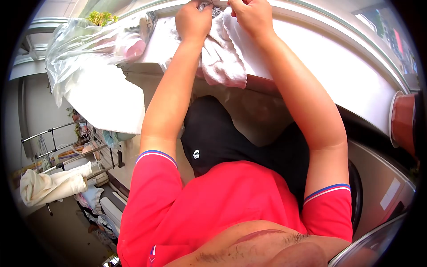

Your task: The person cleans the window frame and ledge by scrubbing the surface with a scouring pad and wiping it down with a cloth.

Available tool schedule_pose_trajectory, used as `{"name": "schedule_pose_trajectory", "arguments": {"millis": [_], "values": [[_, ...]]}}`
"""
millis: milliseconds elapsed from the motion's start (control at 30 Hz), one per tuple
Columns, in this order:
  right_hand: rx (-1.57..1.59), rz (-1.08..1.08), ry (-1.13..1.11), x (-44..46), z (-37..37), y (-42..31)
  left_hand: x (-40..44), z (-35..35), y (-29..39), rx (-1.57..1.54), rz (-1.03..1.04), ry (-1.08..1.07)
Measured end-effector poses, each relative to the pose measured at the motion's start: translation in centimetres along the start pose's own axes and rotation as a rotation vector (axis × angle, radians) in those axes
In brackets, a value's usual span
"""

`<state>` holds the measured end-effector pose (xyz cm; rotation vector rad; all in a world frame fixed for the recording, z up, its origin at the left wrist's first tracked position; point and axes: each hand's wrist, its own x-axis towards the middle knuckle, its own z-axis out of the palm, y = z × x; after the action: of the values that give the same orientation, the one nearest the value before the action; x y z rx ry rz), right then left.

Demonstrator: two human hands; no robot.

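Note:
At the top edge of the view, my left hand [194, 21] is closed, its fingertips at a small crinkled silvery thing [216, 11] whose kind I cannot make out. My right hand [254, 18] is a short way to the right with its fingers pinched together; whatever is between them is too small or hidden to name. A white cloth [222, 62] with a scalloped edge lies below and between both hands, draped over the front edge of the white sill [307, 53].
Left of my arm are a clear plastic bag [84, 42] and a white sheet-like thing [106, 98]. A reddish-brown pot [402, 118] stands at the sill's right end. A metal rack [66, 149] with a cream cloth [53, 182] is at the lower left.

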<state>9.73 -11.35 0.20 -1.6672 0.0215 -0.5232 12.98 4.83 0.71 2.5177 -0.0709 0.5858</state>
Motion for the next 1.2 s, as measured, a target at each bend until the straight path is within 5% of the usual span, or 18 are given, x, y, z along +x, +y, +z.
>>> {"name": "schedule_pose_trajectory", "arguments": {"millis": [1200], "values": [[-0.061,0.039,-0.033,0.5,0.4,0.3,-0.1,0.0,1.0,-0.040,-0.075,0.092]]}}
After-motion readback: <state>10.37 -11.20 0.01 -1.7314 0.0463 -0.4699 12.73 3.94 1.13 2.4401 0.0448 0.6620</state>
